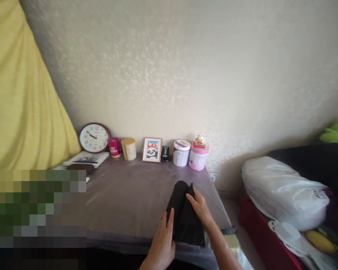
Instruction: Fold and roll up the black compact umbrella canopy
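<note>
A folded black cloth-like piece (pixel 183 213) lies near the front right of the table, with one long side rolled or folded over and a flap beside it. My left hand (pixel 163 236) holds its left side, fingers pointing forward along the edge. On the other side, my right hand (pixel 198 206) grips the upper right flap, with the thumb over the top. The underside of the piece and some of my fingertips are hidden, and its exact kind cannot be made out.
A grey covered table (pixel 124 195) fills the middle. Along the wall stand a clock (pixel 95 137), a pink tin (pixel 114 147), a yellow tin (pixel 129 149), a panda picture (pixel 152 150), a black device (pixel 165 153) and two tubs (pixel 181 153). White bags (pixel 284 191) lie at right.
</note>
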Demonstrator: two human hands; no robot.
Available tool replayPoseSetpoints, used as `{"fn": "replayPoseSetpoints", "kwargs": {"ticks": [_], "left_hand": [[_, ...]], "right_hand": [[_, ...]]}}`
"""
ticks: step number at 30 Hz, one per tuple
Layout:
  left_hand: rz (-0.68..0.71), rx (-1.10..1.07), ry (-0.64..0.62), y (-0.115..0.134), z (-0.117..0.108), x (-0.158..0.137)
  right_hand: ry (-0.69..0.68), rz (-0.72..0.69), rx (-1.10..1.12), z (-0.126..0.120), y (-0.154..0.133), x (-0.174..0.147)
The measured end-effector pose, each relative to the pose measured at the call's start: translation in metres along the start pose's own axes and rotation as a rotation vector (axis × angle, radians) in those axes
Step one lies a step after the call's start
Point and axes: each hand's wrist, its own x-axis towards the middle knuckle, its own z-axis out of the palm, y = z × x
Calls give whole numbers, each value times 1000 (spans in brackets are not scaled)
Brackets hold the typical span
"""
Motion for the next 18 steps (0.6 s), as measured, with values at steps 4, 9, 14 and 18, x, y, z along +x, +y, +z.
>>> {"fn": "replayPoseSetpoints", "kwargs": {"ticks": [4,9,14,18], "left_hand": [[2,40,-3,2,-1,1],[49,74,22,-2,-1,2],[71,95,55,-7,2,3],[77,84,102,-11,6,3]], "right_hand": [[-5,-10,-71,24,-2,13],[-66,36,-194,43,6,21],[-84,79,-311,50,5,22],[-259,97,-251,50,-7,17]]}}
